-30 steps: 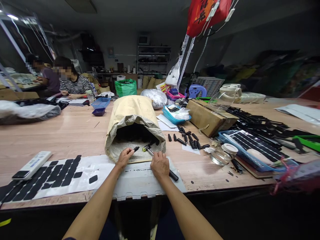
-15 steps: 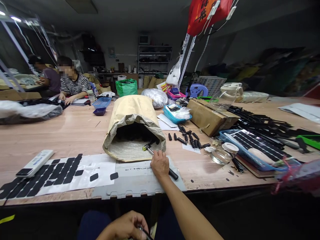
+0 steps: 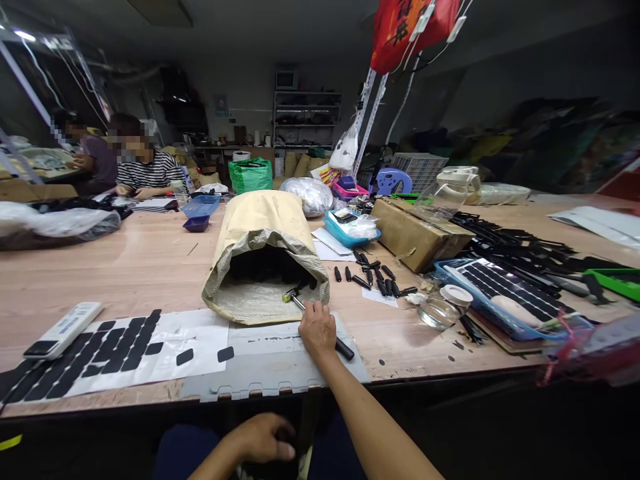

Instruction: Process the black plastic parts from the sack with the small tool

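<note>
My right hand (image 3: 318,328) is wrapped around the shaft of a small hammer (image 3: 345,349), over the grey mat (image 3: 250,373) at the table's front edge. The hammer's yellow-green-tipped head lies at the mouth of a beige woven sack (image 3: 265,210). Dark contents inside the sack cannot be made out. Below the table edge, above my lap, my left hand (image 3: 263,437) has its thumb and forefinger apart, with nothing visible between them. Its other fingers are partly hidden.
Left of the mat lies a white sheet with black stickers (image 3: 200,333) and a white device (image 3: 65,330). Several black handles (image 3: 385,283), a cardboard box (image 3: 415,230), a clear jar (image 3: 440,310) and a blue tray (image 3: 445,267) stand right. Two people sit far left.
The dark rod-like thing in my left hand is gone from view, and that hand's thumb and forefinger have spread. My right hand still holds the hammer in the same place.
</note>
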{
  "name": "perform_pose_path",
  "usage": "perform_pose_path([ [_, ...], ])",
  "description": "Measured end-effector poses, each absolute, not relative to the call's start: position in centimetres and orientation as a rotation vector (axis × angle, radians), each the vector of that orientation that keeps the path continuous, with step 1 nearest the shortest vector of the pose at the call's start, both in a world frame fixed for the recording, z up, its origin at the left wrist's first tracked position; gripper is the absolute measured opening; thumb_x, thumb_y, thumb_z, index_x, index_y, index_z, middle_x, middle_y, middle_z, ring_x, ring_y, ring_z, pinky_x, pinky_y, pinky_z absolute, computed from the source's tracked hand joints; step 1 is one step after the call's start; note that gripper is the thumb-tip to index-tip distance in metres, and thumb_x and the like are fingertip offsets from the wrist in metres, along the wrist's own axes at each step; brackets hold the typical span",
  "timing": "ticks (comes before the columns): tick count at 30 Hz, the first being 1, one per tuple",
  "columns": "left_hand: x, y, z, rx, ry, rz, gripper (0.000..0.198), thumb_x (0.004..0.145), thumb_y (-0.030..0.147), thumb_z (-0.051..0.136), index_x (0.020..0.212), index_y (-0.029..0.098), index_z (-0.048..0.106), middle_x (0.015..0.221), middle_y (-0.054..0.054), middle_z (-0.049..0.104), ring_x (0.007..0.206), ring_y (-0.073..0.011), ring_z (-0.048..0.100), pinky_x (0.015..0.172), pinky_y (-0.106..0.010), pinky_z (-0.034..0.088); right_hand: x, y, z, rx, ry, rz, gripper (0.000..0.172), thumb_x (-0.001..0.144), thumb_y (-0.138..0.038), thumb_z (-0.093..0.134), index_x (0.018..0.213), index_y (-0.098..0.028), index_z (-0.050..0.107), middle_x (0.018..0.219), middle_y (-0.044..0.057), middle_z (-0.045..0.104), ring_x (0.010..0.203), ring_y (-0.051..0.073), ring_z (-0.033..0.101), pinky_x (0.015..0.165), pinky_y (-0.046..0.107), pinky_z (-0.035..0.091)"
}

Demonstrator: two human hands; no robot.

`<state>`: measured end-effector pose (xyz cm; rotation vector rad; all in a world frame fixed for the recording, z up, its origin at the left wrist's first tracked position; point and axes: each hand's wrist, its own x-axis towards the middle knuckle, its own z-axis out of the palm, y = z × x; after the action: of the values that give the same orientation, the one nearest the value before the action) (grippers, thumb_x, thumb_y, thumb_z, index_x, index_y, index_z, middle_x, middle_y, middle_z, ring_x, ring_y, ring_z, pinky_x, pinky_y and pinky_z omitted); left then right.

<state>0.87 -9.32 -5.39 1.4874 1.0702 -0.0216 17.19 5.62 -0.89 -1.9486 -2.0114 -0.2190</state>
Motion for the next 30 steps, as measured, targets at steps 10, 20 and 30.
perform_pose_path([
  [10,-0.1,8.4,5.9,1.613,1.372,0.668,0.035,0.086,0.041,0.062,0.107,0.014,0.069,0.101,-0.010,0.071,0.085,-0.0181,0.065,0.073,-0.026,0.049,17.2,5.5,-0.7,-1.947,-2.016,-0.211,0.023,0.093,-0.018,0.041,0.103,-0.019,0.062,0.099,0.010,0.059,0.093,0.024,0.050,0.072,0.034,0.034],
  [20,0.6,18.8,3.7,1.874,2.128,0.539,0.029,0.082,0.027,0.064,0.108,0.018,0.074,0.111,-0.015,0.069,0.104,-0.0295,0.063,0.082,-0.033,0.047,17.6,6.0,-1.2,-1.919,-2.024,-0.180,0.024,0.092,-0.019,0.042,0.108,-0.020,0.060,0.099,0.009,0.056,0.092,0.023,0.048,0.075,0.034,0.035],
  [30,-1.7,11.1,3.3,1.060,1.398,1.277,0.034,0.074,0.043,0.075,0.094,0.015,0.074,0.079,-0.003,0.067,0.062,-0.0112,0.053,0.058,-0.024,0.041,17.4,5.9,-1.1,-1.924,-2.014,-0.186,0.022,0.091,-0.018,0.045,0.107,-0.019,0.060,0.099,0.009,0.057,0.092,0.023,0.048,0.074,0.033,0.034],
])
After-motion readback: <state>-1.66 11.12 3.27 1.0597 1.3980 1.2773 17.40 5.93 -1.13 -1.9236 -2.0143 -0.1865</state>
